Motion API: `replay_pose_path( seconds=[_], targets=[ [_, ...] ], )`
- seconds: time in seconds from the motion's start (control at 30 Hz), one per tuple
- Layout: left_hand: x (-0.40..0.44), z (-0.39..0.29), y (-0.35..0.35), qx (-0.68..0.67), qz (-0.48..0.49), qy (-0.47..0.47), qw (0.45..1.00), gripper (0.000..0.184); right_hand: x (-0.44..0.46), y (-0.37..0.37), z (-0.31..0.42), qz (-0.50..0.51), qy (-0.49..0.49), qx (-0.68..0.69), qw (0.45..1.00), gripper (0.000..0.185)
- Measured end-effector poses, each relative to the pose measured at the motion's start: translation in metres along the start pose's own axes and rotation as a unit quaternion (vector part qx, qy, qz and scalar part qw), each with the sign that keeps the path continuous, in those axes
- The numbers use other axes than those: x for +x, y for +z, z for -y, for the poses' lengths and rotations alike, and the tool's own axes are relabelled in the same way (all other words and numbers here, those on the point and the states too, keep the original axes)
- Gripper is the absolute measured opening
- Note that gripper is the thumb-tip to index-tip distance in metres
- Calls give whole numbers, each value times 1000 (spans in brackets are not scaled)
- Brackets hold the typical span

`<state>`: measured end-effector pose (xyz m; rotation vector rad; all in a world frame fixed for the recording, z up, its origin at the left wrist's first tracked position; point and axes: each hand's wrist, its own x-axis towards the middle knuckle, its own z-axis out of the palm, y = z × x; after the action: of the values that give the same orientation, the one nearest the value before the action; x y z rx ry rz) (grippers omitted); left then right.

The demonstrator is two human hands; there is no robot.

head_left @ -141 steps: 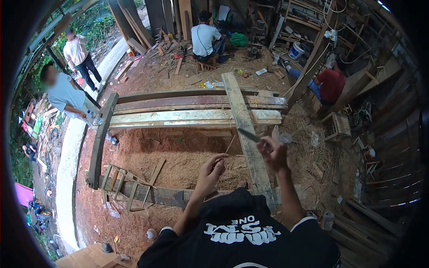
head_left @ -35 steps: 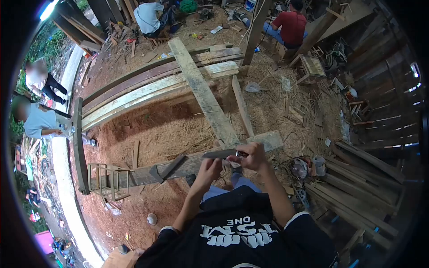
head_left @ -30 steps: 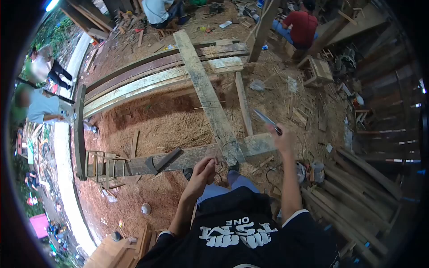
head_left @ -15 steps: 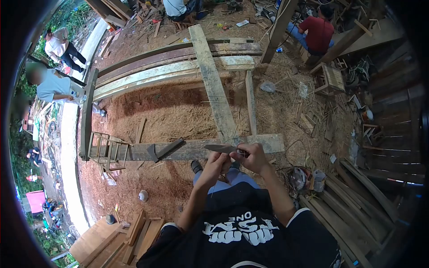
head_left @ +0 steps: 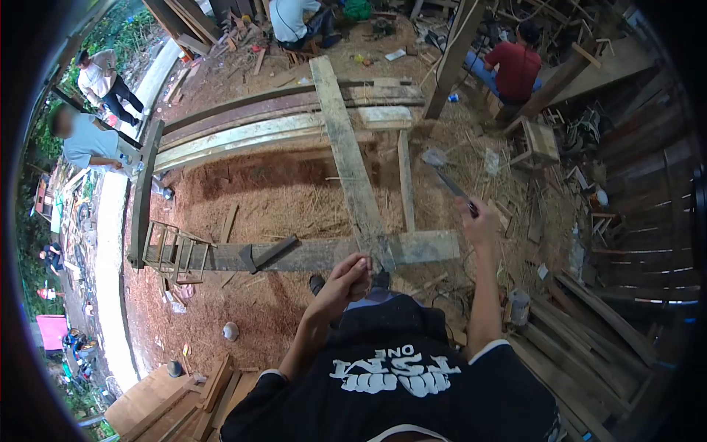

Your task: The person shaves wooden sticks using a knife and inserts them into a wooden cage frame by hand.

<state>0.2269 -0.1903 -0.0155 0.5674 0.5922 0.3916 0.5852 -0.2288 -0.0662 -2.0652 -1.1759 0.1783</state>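
Two people (head_left: pixel 90 140) stood at the upper left of the frame, near a pale strip of ground (head_left: pixel 112 254). A person in white (head_left: pixel 287 20) sat at the top centre, near a green bundle (head_left: pixel 358 9), and a person in red (head_left: pixel 515 72) at the upper right. Planks (head_left: pixel 589 365) lay at the lower right.

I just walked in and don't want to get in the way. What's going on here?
The camera wearer's right hand holds a knife out to the side, its blade pointing forward and left. The left hand is closed in front of the body, apart from the knife; whether it pinches anything is unclear. Just ahead lies a long wooden beam, with a dark angular tool on it.
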Motion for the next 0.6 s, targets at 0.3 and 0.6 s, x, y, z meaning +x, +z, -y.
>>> replay_pose_path(
  seconds=[0.3,0.6],
  targets=[
    [26,-17,22,73,-69,114,988,33,-49,17,100,116,-93,160,976,54],
    [32,0,25,34,-53,80,995,34,-59,11,135,152,-199,190,949,51]
  ],
)
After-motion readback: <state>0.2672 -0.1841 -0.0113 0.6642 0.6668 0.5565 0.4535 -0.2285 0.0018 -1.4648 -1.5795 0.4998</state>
